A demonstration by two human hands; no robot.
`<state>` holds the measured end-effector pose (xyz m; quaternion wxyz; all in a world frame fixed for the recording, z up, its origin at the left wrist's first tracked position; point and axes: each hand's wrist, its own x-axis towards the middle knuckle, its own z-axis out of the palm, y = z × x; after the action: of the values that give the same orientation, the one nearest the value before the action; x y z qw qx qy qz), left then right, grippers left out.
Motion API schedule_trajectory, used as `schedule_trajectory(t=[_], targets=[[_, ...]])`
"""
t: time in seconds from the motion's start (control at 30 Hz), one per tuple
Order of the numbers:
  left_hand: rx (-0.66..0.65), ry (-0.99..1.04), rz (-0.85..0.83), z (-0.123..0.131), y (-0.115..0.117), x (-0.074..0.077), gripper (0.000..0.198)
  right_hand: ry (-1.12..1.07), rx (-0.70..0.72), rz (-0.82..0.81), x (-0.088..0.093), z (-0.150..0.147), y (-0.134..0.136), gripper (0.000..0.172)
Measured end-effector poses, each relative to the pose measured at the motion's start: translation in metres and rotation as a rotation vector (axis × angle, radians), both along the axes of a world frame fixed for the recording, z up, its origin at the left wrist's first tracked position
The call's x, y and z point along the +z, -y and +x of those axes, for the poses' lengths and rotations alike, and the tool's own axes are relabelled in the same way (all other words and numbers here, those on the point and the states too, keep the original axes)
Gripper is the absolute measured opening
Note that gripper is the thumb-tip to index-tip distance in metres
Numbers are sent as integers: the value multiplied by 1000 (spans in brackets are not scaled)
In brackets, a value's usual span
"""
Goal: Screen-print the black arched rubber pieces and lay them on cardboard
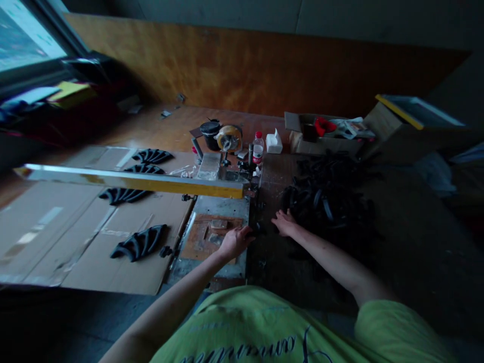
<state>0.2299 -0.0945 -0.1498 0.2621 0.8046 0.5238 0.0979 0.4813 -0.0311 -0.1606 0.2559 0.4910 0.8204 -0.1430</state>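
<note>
Yellow bar [132, 180] spans cardboard [75, 237]; bottle [257, 147] behind black pile [328, 196]

Lime-green short-sleeved shirt [264, 327], dark lettering

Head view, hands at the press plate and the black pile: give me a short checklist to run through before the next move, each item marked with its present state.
1. Left hand on the right edge of the brown plate: ok, it rests there.
2. Left hand holding a part: cannot tell, the fingers curl over something dark and the picture is dim.
3. Right hand at the near edge of the pile of black parts: ok, fingers spread on the dark table.
4. Right hand gripping a part: cannot tell, too dark.
5. Yellow bar raised clear of both hands: ok.
6. Finished black pieces laid apart on the cardboard: ok.
</note>
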Motion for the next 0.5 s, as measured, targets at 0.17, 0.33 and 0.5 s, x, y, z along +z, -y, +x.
schedule_trajectory(t=[0.17,0.33,0.5], targets=[[-35,-6,-77,33,-8,-11,39,-157,-19,-125,16,15,25,55],[-127,164,7,39,-7,-12,47,-244,-343,284,58,67,10,24],[-36,186,26,-1,-7,3,32,-20,-803,504,70,121,-1,48]])
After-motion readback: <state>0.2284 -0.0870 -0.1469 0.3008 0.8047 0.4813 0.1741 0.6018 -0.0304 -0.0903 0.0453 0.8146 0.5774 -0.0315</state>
